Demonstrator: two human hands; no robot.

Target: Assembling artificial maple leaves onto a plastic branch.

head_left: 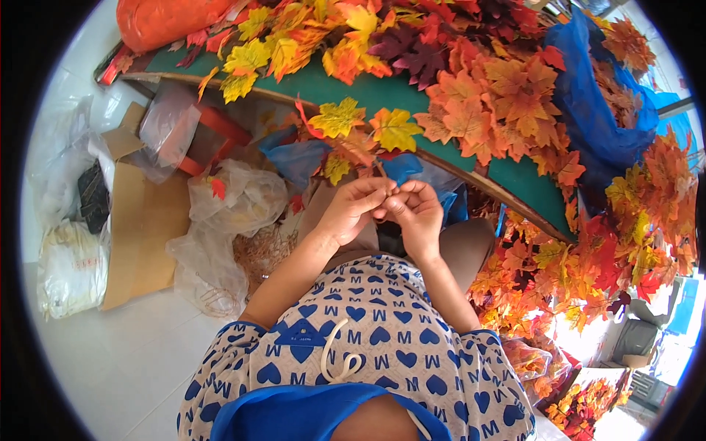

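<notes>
My left hand (355, 208) and my right hand (418, 218) meet in front of my body, just below the near edge of a green-topped table (316, 95). Both are closed, with thumbs and fingertips pinched together. From between them a thin stem rises to a spray of artificial maple leaves (395, 130) in yellow, orange and red. Another yellow leaf (337, 118) of this spray leans left over the table edge. The lower end of the stem is hidden behind my fingers.
Heaps of orange artificial leaves (500, 95) cover the table, with a blue plastic bag (588, 110) at right. More leaf bunches (529, 272) lie below on the right. At left are an orange-red stool (220, 126), clear plastic bags (234, 198) and a cardboard box (140, 235).
</notes>
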